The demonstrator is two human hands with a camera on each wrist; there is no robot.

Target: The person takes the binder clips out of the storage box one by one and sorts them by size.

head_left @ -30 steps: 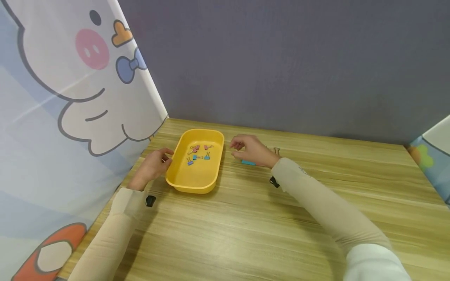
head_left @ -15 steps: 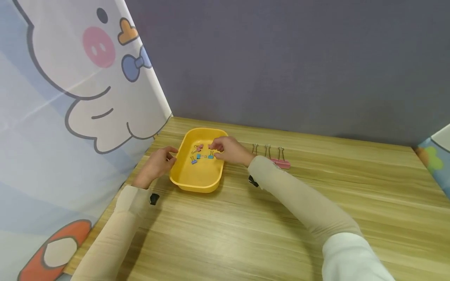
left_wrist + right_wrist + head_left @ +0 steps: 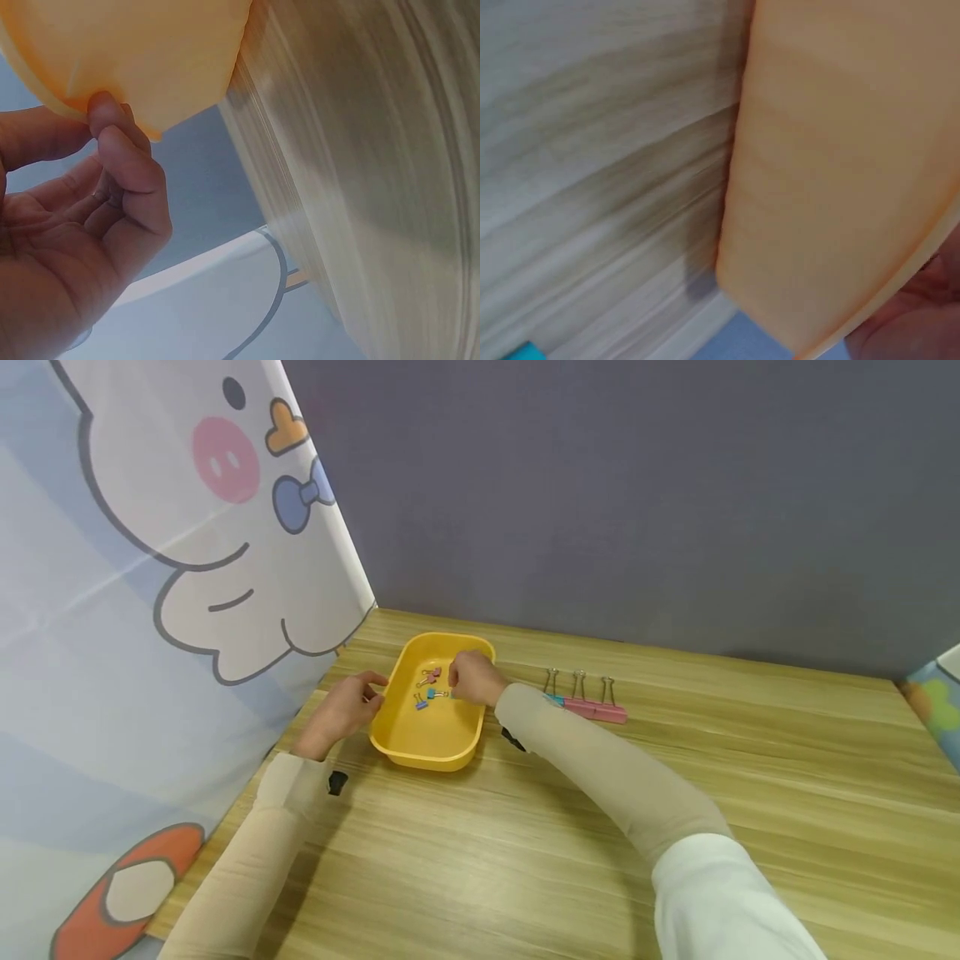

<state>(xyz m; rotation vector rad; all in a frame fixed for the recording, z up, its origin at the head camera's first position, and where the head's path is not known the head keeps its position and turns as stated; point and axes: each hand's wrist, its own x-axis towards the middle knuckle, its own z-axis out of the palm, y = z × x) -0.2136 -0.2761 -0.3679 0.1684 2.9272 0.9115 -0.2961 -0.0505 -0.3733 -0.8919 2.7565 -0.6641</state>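
Note:
A yellow plastic tray (image 3: pixel 427 763) stands on the table holding several small binder clips: pink ones (image 3: pixel 431 677), a teal one (image 3: pixel 432 694) and a purple one (image 3: pixel 422 704). At its left side my left hand (image 3: pixel 341 710) pinches the rim between thumb and fingers, clearly so in the left wrist view, where the tray wall (image 3: pixel 157 67) shows. My right hand (image 3: pixel 476 679) reaches over the right rim, fingers pointing down among the clips. Its fingertips are hidden, and I cannot tell whether they hold a clip. In the right wrist view the tray wall (image 3: pixel 832 150) covers most of that hand.
Right of the tray, larger binder clips stand in a row with handles upward: a teal one (image 3: pixel 555 700) and two pink ones (image 3: pixel 578 707). A grey wall panel (image 3: pixel 615 527) rises behind the table, and a cartoon-printed sheet (image 3: pixel 150 693) borders its left side.
My right hand has moved left from the clip row into the tray and lowered, covering a teal and a pink clip. The row has come into view. My left hand stays at the rim.

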